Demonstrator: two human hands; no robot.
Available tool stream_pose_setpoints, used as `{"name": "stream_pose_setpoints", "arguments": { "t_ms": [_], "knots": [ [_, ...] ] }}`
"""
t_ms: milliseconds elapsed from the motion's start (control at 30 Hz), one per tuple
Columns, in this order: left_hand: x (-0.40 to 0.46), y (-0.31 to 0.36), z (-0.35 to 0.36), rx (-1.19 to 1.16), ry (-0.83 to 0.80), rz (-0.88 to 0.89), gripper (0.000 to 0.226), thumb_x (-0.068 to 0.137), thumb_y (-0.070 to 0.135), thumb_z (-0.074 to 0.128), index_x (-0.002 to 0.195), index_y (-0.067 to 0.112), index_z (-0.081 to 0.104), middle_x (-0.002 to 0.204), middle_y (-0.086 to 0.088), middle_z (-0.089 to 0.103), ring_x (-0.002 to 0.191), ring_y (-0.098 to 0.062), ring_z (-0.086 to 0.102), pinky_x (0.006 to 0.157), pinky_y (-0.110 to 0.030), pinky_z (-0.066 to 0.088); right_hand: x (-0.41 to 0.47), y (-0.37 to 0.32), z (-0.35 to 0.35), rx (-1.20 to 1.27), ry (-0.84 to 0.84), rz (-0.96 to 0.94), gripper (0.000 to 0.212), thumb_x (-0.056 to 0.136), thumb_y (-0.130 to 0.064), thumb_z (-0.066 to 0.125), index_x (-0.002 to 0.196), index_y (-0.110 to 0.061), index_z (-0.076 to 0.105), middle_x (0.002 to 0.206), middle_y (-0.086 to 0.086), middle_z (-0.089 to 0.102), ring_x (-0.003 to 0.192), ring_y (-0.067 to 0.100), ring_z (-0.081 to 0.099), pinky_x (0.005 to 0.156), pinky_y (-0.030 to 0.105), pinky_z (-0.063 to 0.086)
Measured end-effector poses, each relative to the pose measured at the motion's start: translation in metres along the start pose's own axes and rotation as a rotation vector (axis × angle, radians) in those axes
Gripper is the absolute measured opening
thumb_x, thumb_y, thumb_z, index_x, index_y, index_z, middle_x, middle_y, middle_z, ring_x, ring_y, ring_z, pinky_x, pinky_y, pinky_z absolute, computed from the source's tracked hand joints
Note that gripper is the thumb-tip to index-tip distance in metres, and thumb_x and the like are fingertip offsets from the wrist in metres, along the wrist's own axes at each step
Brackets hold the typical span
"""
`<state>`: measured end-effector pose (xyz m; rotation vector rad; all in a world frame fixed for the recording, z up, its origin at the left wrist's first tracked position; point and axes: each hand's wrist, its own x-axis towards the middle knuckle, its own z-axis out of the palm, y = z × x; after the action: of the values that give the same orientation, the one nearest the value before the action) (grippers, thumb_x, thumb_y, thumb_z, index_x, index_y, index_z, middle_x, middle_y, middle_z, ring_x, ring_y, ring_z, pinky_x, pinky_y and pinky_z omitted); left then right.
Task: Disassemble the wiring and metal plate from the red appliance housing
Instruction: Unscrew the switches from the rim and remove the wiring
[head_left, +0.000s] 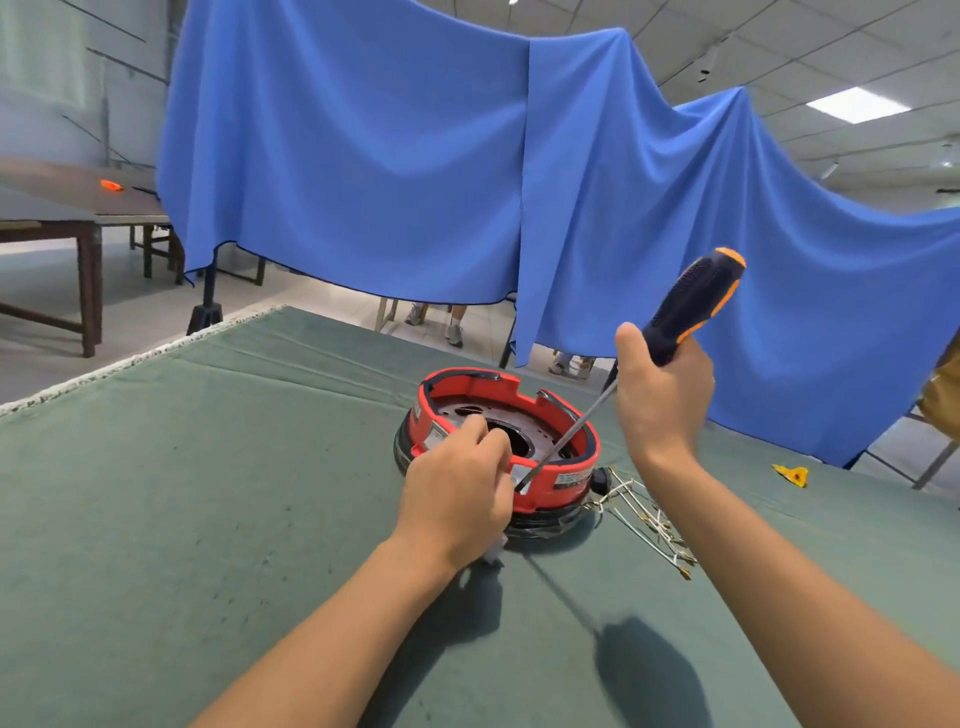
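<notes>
Far left, beyond the work surface, a wooden table (78, 208) carried a small orange object (111, 185) too distant to identify. A blue cloth (363, 156) hung as a backdrop across the far side, with shod feet (455, 332) of seated people showing beneath its hem.

A green felt cover (208, 467) lay over the worktable. On it, near the middle, sat the red appliance housing (545, 480), round and open at the top, resting on a dark base. Inside its ring lay the metal plate (467, 408), brownish, with a large dark opening at its centre.

The left hand (457, 493) rested on the near-left rim of the housing, its fingers curled inward over the edge toward the plate; whether they pinched anything could not be told, as the back of the hand hid the fingertips. Something small and white (493, 553) showed below this hand, blurred.

The right hand (662, 395) was wrapped around a screwdriver (691, 306) with a black-and-orange handle, held tilted above the housing, its shaft slanting down-left to the near rim beside the left hand.

Just right of the housing, a bundle of pale wiring (649, 519) with terminal ends lay on the felt, touching the base. Farther right lay a small yellow object (792, 475).
</notes>
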<state>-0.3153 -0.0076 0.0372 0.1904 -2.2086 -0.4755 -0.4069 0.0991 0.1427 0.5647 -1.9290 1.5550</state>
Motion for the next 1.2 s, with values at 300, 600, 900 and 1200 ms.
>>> {"name": "stream_pose_setpoints", "arguments": {
  "t_ms": [300, 600, 900, 1200],
  "knots": [
    [-0.007, 0.021, -0.003, 0.365, -0.337, 0.079, 0.022, 0.086, 0.041, 0.045, 0.091, 0.021, 0.052, 0.100, -0.002, 0.058, 0.091, -0.025, 0.058, 0.067, -0.031, 0.036, -0.030, 0.043, -0.023, 0.293, 0.200, 0.253, 0.025, 0.087, -0.021, 0.062, 0.067, -0.017, 0.048, 0.056, -0.003, 0.050, 0.054, 0.021, 0.049, 0.060, 0.034, 0.042],
    [-0.007, 0.042, -0.009, 0.445, -0.629, -0.044, 0.006, 0.085, 0.015, 0.054, 0.091, 0.016, 0.054, 0.105, -0.009, 0.062, 0.090, -0.029, 0.059, 0.068, -0.032, 0.037, -0.051, 0.063, -0.025, 0.509, 0.180, 0.446, 0.026, 0.086, -0.016, 0.063, 0.065, -0.014, 0.048, 0.038, -0.009, 0.046, 0.034, 0.007, 0.041, 0.034, 0.017, 0.030],
    [0.002, 0.034, -0.005, -0.296, -0.092, -0.069, 0.014, 0.078, 0.017, 0.066, 0.066, 0.012, 0.061, 0.061, 0.007, 0.053, 0.061, -0.009, 0.047, 0.059, -0.026, 0.034, -0.025, 0.054, -0.055, 0.631, 0.202, 0.500, 0.034, 0.080, -0.011, 0.061, 0.053, -0.015, 0.040, 0.036, -0.004, 0.045, 0.032, 0.012, 0.041, 0.037, 0.015, 0.033],
    [0.039, 0.063, 0.008, -0.542, 0.177, -0.104, 0.034, 0.071, 0.017, 0.080, 0.098, 0.020, 0.060, 0.093, 0.007, 0.059, 0.083, -0.001, 0.055, 0.073, -0.008, 0.041, -0.014, 0.025, -0.051, 0.470, -0.445, 0.595, 0.019, 0.086, -0.014, 0.066, 0.071, -0.011, 0.053, 0.060, 0.008, 0.057, 0.027, 0.006, 0.020, 0.034, 0.011, 0.018]
  ]
}}
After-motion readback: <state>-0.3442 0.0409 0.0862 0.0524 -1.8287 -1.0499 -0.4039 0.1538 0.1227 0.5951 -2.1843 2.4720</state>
